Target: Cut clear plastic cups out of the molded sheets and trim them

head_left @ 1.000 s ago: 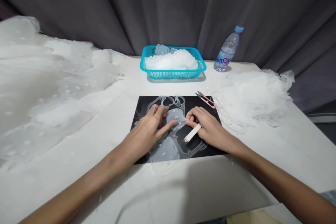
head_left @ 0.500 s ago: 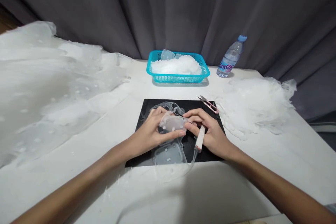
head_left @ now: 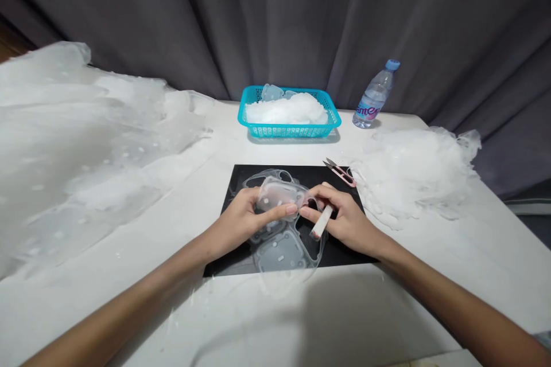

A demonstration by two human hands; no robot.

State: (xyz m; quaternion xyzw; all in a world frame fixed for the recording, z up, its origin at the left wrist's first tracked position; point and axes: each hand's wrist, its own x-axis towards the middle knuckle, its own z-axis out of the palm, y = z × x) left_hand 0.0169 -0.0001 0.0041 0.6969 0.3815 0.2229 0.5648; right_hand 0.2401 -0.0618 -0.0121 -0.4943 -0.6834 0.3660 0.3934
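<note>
Over a black mat [head_left: 235,258], my left hand [head_left: 245,212] grips a translucent molded plastic sheet [head_left: 279,253] with rounded panels and small pale tabs. Its thumb lies across the front of a raised panel, and the other fingers are behind it. My right hand [head_left: 340,209] is closed around a white flat-handled tool [head_left: 322,222], whose handle end points down toward me; its working end is hidden by the fingers. Right thumb and forefinger meet at the right edge of the raised panel. Lower panels of the sheet hang down over the mat's front edge.
A turquoise basket [head_left: 293,131] of white translucent pieces stands behind the mat. Pink thread snips [head_left: 342,174] lie at its far right corner. A water bottle [head_left: 373,97] stands farther back. Heaped translucent sheets [head_left: 86,155] cover the left side; a whitish scrap pile [head_left: 417,172] lies right.
The raised panel has turned to face me more, and my left fingers have slid behind it. My right hand has tilted the white handle farther left. The view has shifted slightly.
</note>
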